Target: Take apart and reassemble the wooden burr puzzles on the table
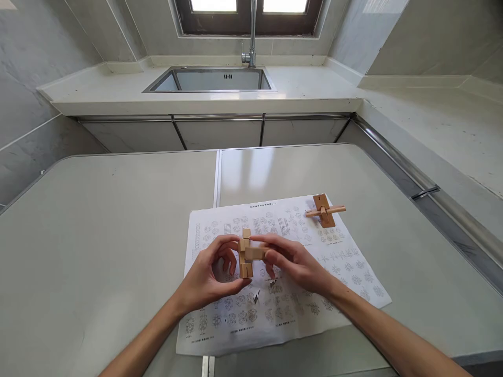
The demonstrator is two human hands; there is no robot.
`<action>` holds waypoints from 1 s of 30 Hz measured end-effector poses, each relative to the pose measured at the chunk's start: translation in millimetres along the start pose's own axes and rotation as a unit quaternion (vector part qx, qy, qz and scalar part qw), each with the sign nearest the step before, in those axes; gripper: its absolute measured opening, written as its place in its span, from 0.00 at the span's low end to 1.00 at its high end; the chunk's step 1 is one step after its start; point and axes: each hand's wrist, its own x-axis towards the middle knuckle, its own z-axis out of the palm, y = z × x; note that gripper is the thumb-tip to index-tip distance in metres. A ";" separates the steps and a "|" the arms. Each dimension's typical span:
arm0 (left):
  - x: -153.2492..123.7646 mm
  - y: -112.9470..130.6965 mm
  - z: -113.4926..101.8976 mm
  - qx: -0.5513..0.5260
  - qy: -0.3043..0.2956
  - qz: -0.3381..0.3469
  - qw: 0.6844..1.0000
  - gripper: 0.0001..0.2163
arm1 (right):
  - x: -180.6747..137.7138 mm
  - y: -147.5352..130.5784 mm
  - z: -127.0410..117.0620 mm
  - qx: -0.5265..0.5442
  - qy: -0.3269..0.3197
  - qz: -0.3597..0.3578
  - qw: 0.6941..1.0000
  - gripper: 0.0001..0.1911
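Observation:
A small wooden interlocking puzzle (pixel 248 254) of pale blocks is held above a printed instruction sheet (pixel 346 272). My left hand (pixel 208 277) pinches its upright piece from the left, thumb below and fingers curled above. My right hand (pixel 294 262) grips the crosswise block from the right, fingers closed on it. A second wooden puzzle (pixel 324 210), a flat brown piece crossed by a thin stick, lies on the sheet's far right corner, apart from both hands.
The sheet lies on a grey two-part table (pixel 98 235) with a seam down its middle. Beyond it stand a counter with a steel sink (pixel 214 80) and a tap (pixel 251 36) under a window. Another counter (pixel 444 125) runs along the right.

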 end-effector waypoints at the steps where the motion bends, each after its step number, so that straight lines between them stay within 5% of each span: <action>1: 0.0 0.4 0.5 0.000 0.000 -0.004 1.000 0.27 | -0.6 1.4 2.1 -0.001 0.008 -0.007 1.000 0.19; 10: -1.6 -1.5 1.5 -0.012 -0.007 -0.015 1.000 0.28 | -3.3 8.3 13.4 -0.052 0.070 -0.089 0.992 0.12; 30: -0.7 -0.5 2.7 -0.070 -0.028 0.029 0.997 0.27 | -5.7 7.0 19.3 -0.141 0.143 -0.126 0.972 0.09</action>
